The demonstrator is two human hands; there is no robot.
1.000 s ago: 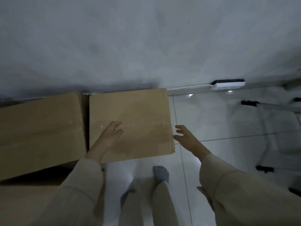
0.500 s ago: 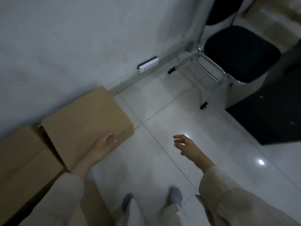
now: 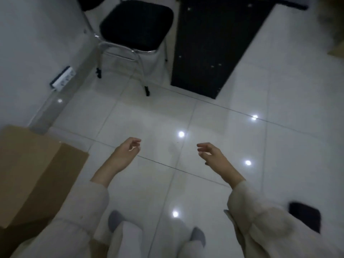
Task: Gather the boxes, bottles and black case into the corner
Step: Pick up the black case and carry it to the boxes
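A brown cardboard box [image 3: 33,170] stands on the white tiled floor at the left, by the wall. My left hand [image 3: 125,152] hovers over bare floor just right of the box, fingers loosely curled and holding nothing. My right hand [image 3: 214,155] floats over the tiles at the same height, also empty with fingers apart. A black object [image 3: 305,216], perhaps the black case, lies on the floor at the lower right, partly hidden behind my right sleeve. No bottles are in view.
A black-seated chair [image 3: 135,25] with chrome legs stands by the wall ahead. A black panel [image 3: 214,45] lies on the floor to its right. A white power strip [image 3: 62,79] rests against the skirting. Another cardboard edge [image 3: 337,49] shows at the far right.
The view has swung right, away from the boxes by the wall. My left hand has come off the box and both hands now hang empty over open floor.
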